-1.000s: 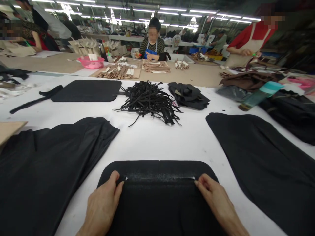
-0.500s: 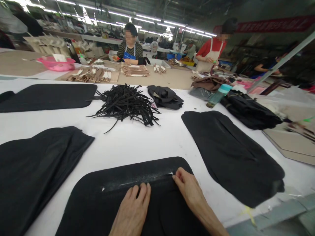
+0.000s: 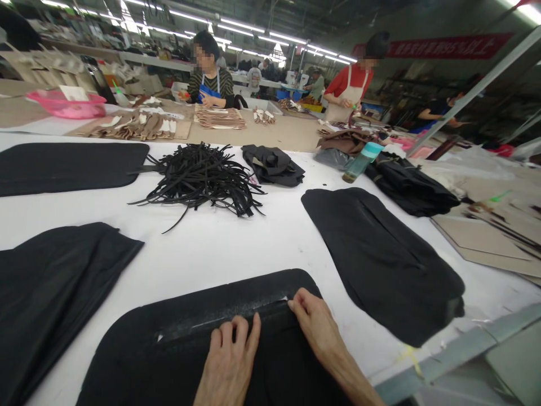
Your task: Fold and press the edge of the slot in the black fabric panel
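A black panel (image 3: 127, 344) with rounded corners lies before me on the white tabletop. Along its upper part runs a shiny strip (image 3: 198, 323), with a small white mark at each end. The edge of a black fabric layer (image 3: 274, 344) lies along this strip. My left hand (image 3: 230, 352) has its fingers curled on that edge, the index finger straighter; its thumb is hidden. At the strip's right end, my right hand (image 3: 315, 324) pinches the same layer between thumb and fingers.
Around me lie more black panels (image 3: 380, 254), a black fabric piece (image 3: 54, 282) and a heap of black strips (image 3: 203, 180). A bottle (image 3: 361, 162) leans at the back right. Across the table stand two co-workers, one in a blue apron (image 3: 209, 93), one in red (image 3: 349, 87).
The camera view has turned slightly right, so most things sit further left. My left hand has shifted a little rightward along the edge, closer to my right hand, which keeps its pinch.
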### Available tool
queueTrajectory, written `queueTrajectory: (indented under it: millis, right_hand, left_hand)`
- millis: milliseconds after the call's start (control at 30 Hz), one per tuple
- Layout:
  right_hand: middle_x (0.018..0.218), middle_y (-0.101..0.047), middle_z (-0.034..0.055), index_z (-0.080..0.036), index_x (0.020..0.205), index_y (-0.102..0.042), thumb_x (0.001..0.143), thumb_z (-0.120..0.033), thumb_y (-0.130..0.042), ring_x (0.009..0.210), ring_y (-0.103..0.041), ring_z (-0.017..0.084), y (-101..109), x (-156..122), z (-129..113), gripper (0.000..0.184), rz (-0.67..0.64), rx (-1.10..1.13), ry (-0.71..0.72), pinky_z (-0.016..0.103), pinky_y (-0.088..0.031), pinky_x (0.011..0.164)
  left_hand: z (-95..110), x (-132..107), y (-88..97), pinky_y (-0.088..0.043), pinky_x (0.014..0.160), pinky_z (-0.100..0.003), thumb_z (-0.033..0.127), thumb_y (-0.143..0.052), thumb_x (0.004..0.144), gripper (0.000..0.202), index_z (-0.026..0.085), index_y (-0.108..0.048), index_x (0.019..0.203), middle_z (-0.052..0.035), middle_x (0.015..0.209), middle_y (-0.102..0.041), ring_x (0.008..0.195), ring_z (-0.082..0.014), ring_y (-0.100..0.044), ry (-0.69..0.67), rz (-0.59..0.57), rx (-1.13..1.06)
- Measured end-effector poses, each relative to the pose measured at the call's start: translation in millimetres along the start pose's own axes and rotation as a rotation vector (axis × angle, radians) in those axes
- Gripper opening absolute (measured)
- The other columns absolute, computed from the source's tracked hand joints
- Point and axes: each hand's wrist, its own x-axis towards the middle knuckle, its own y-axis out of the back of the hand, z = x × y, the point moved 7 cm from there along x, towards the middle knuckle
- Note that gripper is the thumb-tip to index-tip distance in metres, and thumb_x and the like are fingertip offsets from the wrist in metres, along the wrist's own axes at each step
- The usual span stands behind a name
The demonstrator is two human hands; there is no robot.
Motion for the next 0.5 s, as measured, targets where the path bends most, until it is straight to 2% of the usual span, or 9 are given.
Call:
queueTrajectory:
  millis: [167, 300, 400, 500]
  right_hand:
    - [0.057, -0.050, -0.0038, -0.023, 0.063, -0.041, 0.085, -0.031, -0.041, 0.058, -0.049, 0.015, -1.4, 2.0, 4.6, 0.023, 0.013, 0.077, 0.011, 0.026, -0.030, 0.053]
    - [0.055, -0.046, -0.0056, -0.022, 0.063, -0.043, 0.083, -0.034, -0.044, 0.055, -0.048, 0.013, -6.1, 4.5, 9.9, 0.023, -0.063, 0.301, -0.015, 0.024, -0.035, 0.052]
    - [0.055, -0.045, -0.0060, -0.021, 0.062, -0.044, 0.081, -0.035, -0.047, 0.055, -0.048, 0.013, -8.8, 6.3, 12.2, 0.023, -0.117, 0.466, -0.038, 0.023, -0.037, 0.054]
    - [0.054, -0.046, -0.0057, -0.021, 0.062, -0.045, 0.079, -0.036, -0.048, 0.055, -0.048, 0.013, -9.9, 7.4, 13.0, 0.023, -0.130, 0.519, -0.034, 0.023, -0.037, 0.053]
  left_hand:
    - [4.2, 3.7, 1.1, -0.043, 0.065, -0.039, 0.014, -0.048, 0.080, 0.062, 0.033, -0.034, 0.137, -0.0109, 0.096, -0.057, 0.074, -0.0254, -0.054, -0.008, -0.024, 0.050]
    - [7.2, 7.7, 3.0, -0.041, 0.061, -0.040, 0.016, -0.047, 0.083, 0.064, 0.043, -0.026, 0.137, -0.0105, 0.095, -0.057, 0.070, -0.0261, -0.055, -0.021, -0.059, 0.079]
    - [7.2, 9.6, 3.1, -0.039, 0.059, -0.039, 0.016, -0.047, 0.082, 0.065, 0.046, -0.027, 0.136, -0.0105, 0.094, -0.057, 0.069, -0.0267, -0.055, -0.011, -0.089, 0.081]
    - [6.3, 10.0, 3.8, -0.037, 0.058, -0.036, 0.015, -0.049, 0.081, 0.065, 0.048, -0.029, 0.134, -0.0089, 0.093, -0.055, 0.069, -0.0248, -0.054, 0.004, -0.078, 0.047]
